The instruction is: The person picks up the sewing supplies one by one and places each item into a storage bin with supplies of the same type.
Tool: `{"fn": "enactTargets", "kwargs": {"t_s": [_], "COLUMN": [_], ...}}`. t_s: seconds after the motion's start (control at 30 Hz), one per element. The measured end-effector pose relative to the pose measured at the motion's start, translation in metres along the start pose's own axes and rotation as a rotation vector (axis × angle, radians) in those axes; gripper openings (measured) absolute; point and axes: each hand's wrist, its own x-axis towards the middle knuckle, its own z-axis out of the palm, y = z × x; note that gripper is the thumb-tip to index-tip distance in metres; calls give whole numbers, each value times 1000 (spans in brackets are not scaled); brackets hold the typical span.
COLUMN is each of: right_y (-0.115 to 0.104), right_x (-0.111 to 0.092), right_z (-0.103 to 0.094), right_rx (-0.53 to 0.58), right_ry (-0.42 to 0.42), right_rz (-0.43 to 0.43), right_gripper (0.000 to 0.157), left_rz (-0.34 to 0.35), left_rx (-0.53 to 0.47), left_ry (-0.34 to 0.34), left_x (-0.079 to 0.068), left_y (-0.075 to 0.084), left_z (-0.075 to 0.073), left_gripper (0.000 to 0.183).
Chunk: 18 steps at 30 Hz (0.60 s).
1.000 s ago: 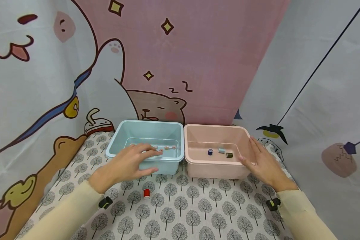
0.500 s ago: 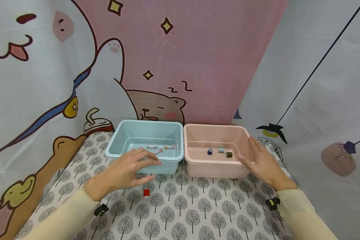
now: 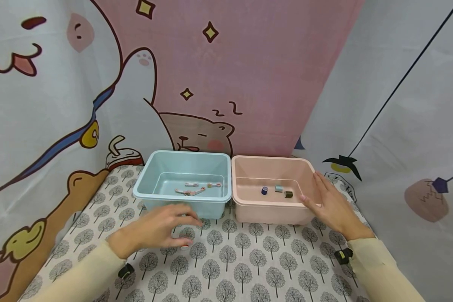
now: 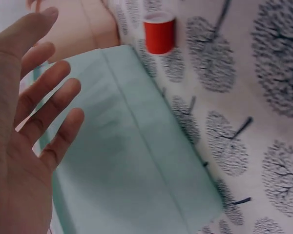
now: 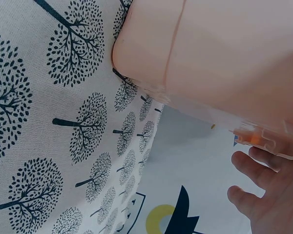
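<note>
My left hand (image 3: 164,226) hovers over the tablecloth before the light blue bin (image 3: 185,200), fingers spread and holding nothing. Close to its thumb stands a red thread spool (image 4: 159,33), mostly hidden by the hand in the head view; the left wrist view shows it apart from the fingers. My right hand (image 3: 334,209) holds the right front corner of the pink bin (image 3: 272,211), thumb over the rim and fingers along the outer side. Lying in the pink bin are a dark blue spool (image 3: 264,191), a pale blue spool (image 3: 278,188) and a dark green spool (image 3: 288,194).
Several small, slim pink-and-white pieces (image 3: 213,185) lie in the blue bin, too small to name. Both bins stand side by side at the back of the tree-print tablecloth (image 3: 241,268). A printed curtain (image 3: 264,75) hangs right behind them.
My left hand has drawn back from over the blue bin towards the red spool, uncovering the pieces inside the bin and covering the spool. The right hand stays on the pink bin.
</note>
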Motion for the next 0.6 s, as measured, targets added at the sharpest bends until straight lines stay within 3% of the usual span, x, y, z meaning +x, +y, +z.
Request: {"fn": "enactTargets", "kwargs": {"t_s": [0.2,0.6], "right_y": [0,2], "right_x": [0,1], "right_z": [1,2], "right_rx": [0,0], "right_ry": [2,0], "right_rz": [5,4], "right_gripper": [106,105], "left_rz": [-58,-133], "left_rx": [-7,-123], "left_ry": [-141,-309], "left_x": [-10,-24], "left_y": [-4,-18], "left_z": [8,23], "left_gripper": [44,44]}}
